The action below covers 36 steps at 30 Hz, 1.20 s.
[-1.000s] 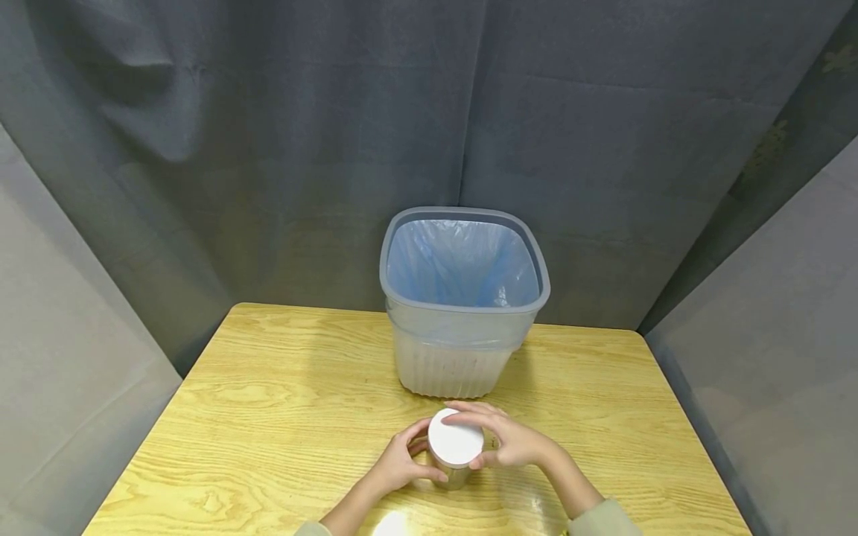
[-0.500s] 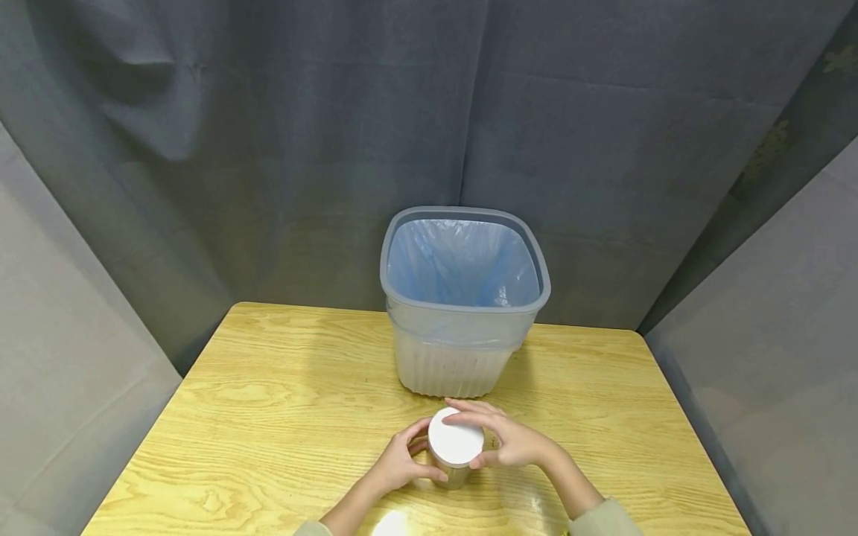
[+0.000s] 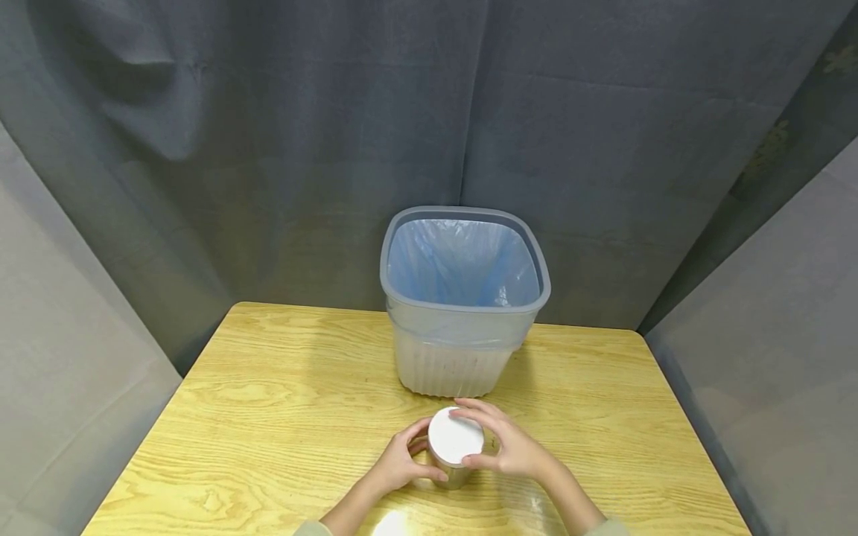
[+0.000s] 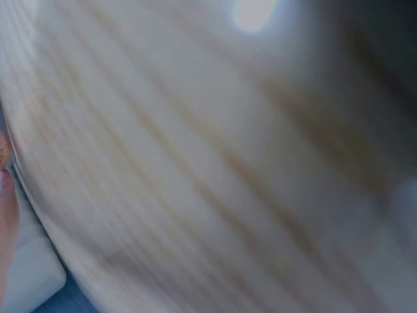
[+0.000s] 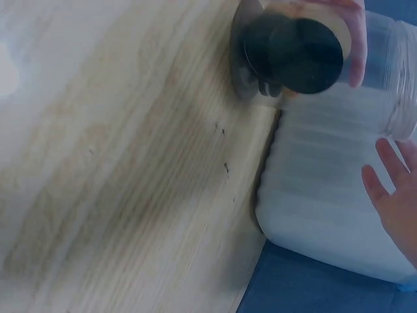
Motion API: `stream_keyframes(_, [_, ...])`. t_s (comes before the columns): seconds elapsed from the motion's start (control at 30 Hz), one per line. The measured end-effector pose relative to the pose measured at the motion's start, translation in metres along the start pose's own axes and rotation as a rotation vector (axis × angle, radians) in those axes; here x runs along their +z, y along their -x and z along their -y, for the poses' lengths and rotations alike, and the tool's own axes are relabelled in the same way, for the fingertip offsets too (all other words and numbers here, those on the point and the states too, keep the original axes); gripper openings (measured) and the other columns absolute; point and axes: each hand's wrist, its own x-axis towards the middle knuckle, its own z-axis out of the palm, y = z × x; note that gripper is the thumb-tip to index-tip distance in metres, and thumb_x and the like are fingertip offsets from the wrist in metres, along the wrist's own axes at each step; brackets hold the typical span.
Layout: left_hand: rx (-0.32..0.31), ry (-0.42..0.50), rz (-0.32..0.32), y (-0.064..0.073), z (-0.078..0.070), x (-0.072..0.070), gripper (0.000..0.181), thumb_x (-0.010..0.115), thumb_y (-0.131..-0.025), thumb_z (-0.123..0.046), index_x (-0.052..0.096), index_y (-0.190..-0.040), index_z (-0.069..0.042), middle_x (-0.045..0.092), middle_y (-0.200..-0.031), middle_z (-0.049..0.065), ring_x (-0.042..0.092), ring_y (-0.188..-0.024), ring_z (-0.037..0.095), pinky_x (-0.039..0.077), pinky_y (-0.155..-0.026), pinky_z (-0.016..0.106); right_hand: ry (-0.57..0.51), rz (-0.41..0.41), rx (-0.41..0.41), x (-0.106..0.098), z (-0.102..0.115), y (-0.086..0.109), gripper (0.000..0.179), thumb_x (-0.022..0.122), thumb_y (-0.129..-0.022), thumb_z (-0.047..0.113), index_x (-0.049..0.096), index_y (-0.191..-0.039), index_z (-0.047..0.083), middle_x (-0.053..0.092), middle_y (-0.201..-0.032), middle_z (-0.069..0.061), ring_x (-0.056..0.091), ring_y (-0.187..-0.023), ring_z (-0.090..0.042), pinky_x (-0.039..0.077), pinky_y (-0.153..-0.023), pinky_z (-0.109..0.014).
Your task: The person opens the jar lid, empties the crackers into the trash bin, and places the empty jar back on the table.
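Head view: left grip [image 3: 405,458] is curled round the clear jar [image 3: 457,478], and right grip [image 3: 506,447] looks to be lightly pinching the white lid [image 3: 456,437], thumb on the near edge, fingers on the far one. Jar's upright on the worktop [image 3: 268,417] between both grips, long axis vertical, lid end up. I'd guess it's the lid-twisting step; next move probably calls for a steady left hold while the right turns. Just beyond the grips sits the lined bin [image 3: 452,361], then a dark curtain [image 3: 322,164].

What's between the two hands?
The jar, upright with the lid on top; the head view shows it between left hand and right hand.
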Motion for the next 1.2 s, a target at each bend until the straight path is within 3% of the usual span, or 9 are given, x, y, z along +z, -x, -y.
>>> stream_keyframes(0.17, [0.015,-0.016,-0.012,-0.003,0.021,-0.001,0.084,0.081,-0.065,-0.008,0.037,-0.136,-0.006,0.044,-0.133,0.014,0.041,-0.121,0.034,0.039,-0.101,0.037,0.119,-0.114,0.000,0.010,-0.001,0.003,0.063,0.071,-0.074,0.044,0.052,-0.127,0.017,0.045,-0.133,-0.006,0.044,-0.118,-0.032,0.038,-0.087,-0.064])
stream_keyframes(0.37, [0.037,-0.016,-0.015,-0.003,0.024,-0.001,0.082,0.081,-0.065,-0.013,0.039,-0.136,-0.010,0.046,-0.133,0.011,0.042,-0.121,0.031,0.040,-0.100,0.034,0.166,-0.186,0.082,0.019,0.006,0.005,0.066,0.071,-0.071,0.051,0.052,-0.127,0.021,0.046,-0.132,-0.005,0.044,-0.118,-0.029,0.036,-0.087,-0.066])
stream_keyframes(0.57, [0.035,-0.030,-0.027,-0.003,0.020,0.000,0.082,0.081,-0.065,-0.009,0.039,-0.135,-0.008,0.047,-0.131,0.012,0.043,-0.119,0.033,0.041,-0.099,0.034,0.216,-0.246,0.126,0.026,0.008,0.007,0.070,0.072,-0.068,0.054,0.052,-0.127,0.022,0.046,-0.132,-0.006,0.045,-0.117,-0.029,0.039,-0.088,-0.061])
stream_keyframes(0.8, [0.016,-0.012,-0.021,0.000,0.000,0.001,0.081,0.081,-0.064,-0.007,0.039,-0.134,-0.001,0.046,-0.130,0.017,0.042,-0.119,0.038,0.040,-0.100,0.037,0.233,-0.279,0.114,0.034,0.006,0.009,0.074,0.072,-0.065,0.057,0.053,-0.126,0.019,0.046,-0.131,-0.004,0.046,-0.116,-0.027,0.040,-0.086,-0.059])
stream_keyframes(1.2, [0.019,-0.028,-0.011,0.001,-0.003,0.001,0.080,0.080,-0.066,-0.011,0.039,-0.134,-0.003,0.045,-0.132,0.016,0.044,-0.119,0.033,0.040,-0.100,0.037,0.253,-0.302,0.128,0.040,0.006,0.009,0.073,0.070,-0.067,0.058,0.053,-0.126,0.020,0.047,-0.131,-0.006,0.048,-0.113,-0.026,0.044,-0.085,-0.054])
